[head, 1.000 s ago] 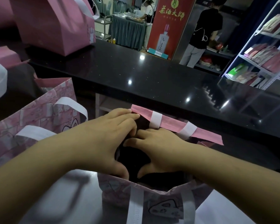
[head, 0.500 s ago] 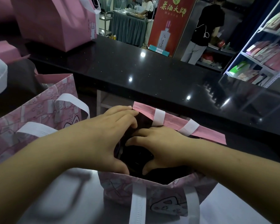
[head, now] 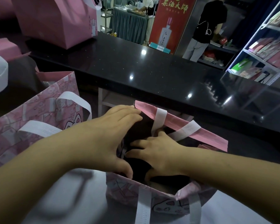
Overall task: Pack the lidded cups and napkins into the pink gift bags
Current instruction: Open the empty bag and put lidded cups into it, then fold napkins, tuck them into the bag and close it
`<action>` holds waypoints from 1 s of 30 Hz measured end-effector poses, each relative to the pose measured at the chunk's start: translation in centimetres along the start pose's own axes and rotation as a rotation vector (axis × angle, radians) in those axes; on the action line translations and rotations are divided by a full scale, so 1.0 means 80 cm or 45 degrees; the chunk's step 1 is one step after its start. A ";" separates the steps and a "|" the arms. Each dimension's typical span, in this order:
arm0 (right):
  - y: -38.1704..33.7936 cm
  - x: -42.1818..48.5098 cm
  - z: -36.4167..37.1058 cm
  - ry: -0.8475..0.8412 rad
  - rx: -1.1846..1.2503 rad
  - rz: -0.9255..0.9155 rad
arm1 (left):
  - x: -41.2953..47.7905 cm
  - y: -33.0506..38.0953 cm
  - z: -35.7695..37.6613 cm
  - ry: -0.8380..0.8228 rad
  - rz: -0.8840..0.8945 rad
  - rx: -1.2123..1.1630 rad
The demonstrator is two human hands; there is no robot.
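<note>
An open pink gift bag with white handles stands on the pale table right in front of me. My left hand grips its left wall, with the fingers over the far-left corner and the thumb on the near rim. My right hand is down inside the mouth with its fingers spread, touching the far white handle. The inside of the bag is dark. No cup or napkin shows.
A second patterned pink bag stands close on the left. A plain pink bag sits on the raised black counter beyond. A shelf rack is at the right, with a red banner and a person in black behind.
My right hand has sunk deeper into the bag and its fingers have spread. My left hand has slid along the left wall to the far corner.
</note>
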State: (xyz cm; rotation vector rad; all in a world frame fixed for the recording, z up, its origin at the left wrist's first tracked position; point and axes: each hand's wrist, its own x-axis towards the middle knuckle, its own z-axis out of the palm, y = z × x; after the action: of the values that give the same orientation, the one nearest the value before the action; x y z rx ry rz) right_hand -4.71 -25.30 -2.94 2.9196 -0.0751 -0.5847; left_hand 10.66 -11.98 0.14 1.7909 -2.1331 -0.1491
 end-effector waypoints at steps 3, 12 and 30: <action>-0.001 0.000 -0.003 -0.008 -0.018 0.001 | 0.000 -0.002 0.000 0.011 -0.001 0.002; 0.010 -0.076 -0.059 0.303 0.319 0.133 | 0.012 -0.005 -0.018 0.241 -0.006 -0.003; 0.007 -0.406 0.013 0.732 0.361 0.741 | 0.084 0.267 -0.003 0.341 0.244 0.089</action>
State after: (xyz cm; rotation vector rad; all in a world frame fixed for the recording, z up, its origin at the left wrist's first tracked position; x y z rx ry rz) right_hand -35.10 -23.39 8.52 2.9667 -0.9493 0.3801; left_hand -10.16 -14.28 8.12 1.5318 -2.1199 0.2049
